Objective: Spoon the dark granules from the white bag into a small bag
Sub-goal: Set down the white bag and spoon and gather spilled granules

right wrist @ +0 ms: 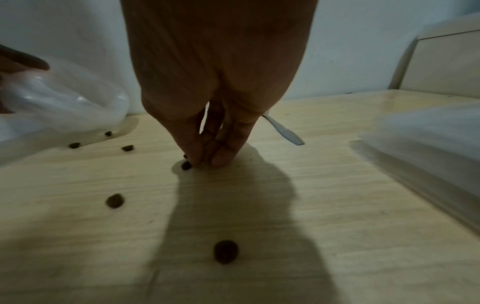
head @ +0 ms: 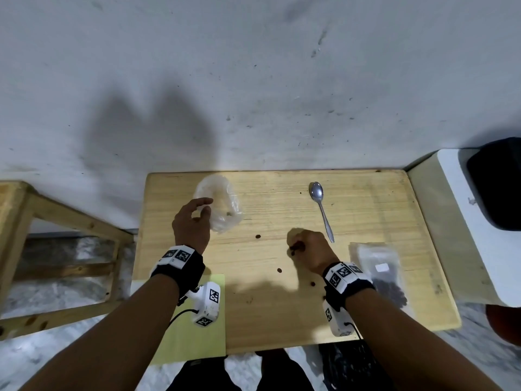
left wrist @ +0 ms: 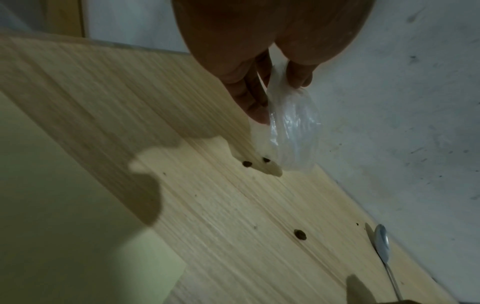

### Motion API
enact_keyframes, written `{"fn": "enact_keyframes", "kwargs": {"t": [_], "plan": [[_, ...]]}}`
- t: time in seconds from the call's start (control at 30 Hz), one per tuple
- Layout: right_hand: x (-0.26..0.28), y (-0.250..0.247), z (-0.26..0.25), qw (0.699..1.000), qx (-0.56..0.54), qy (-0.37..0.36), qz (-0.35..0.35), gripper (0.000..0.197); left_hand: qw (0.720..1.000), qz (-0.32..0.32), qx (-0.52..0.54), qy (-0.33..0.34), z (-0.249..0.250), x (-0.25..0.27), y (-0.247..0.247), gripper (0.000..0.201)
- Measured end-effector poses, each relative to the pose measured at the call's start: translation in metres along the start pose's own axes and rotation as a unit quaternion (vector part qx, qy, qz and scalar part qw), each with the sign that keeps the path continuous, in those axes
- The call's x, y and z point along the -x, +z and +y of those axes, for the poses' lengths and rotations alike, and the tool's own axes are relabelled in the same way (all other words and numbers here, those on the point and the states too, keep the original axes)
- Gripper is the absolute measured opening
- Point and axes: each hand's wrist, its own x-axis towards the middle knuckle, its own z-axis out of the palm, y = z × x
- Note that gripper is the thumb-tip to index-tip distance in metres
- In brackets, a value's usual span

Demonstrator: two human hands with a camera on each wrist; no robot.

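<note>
At the left we see the left hand (head: 192, 221) pinching the small clear bag (left wrist: 292, 131) between thumb and fingers, its bottom touching the wooden table (head: 366, 210). Mid-table, the right hand (head: 308, 249) presses bunched fingertips (right wrist: 221, 158) down by scattered dark granules (right wrist: 225, 251), perhaps nipping one. The spoon (head: 321, 207) and white bag (head: 379, 266) lie to its right.
</note>
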Motion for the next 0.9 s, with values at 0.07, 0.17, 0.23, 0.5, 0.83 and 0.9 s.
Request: {"fn": "enact_keyframes", "kwargs": {"t": [0.07, 0.17, 0.23, 0.5, 0.83, 0.9], "plan": [[0.000, 0.006, -0.007, 0.999, -0.019, -0.009, -0.039, 0.025, 1.000, 0.010, 0.002, -0.004, -0.002, -0.004, -0.008, 0.023], [-0.007, 0.004, -0.022, 1.000, 0.006, 0.010, -0.029, 0.019, 1.000, 0.025, 0.000, -0.008, -0.005, -0.010, -0.023, 0.023], [-0.016, 0.000, -0.038, 1.000, 0.027, -0.011, 0.008, 0.018, 0.999, 0.038, -0.003, -0.012, -0.009, -0.014, -0.034, 0.023], [-0.079, 0.046, -0.094, 0.991, 0.061, -0.101, -0.066, 0.057, 0.998, 0.068, -0.006, -0.017, -0.028, -0.030, -0.077, 0.022], [-0.093, 0.091, -0.134, 0.975, 0.175, -0.106, -0.088, 0.031, 0.996, 0.087, -0.016, -0.021, -0.041, -0.051, -0.106, 0.021], [-0.084, 0.089, -0.133, 0.974, 0.172, -0.119, -0.085, 0.015, 0.996, 0.085, -0.020, -0.022, -0.038, -0.052, -0.105, 0.025]]}}
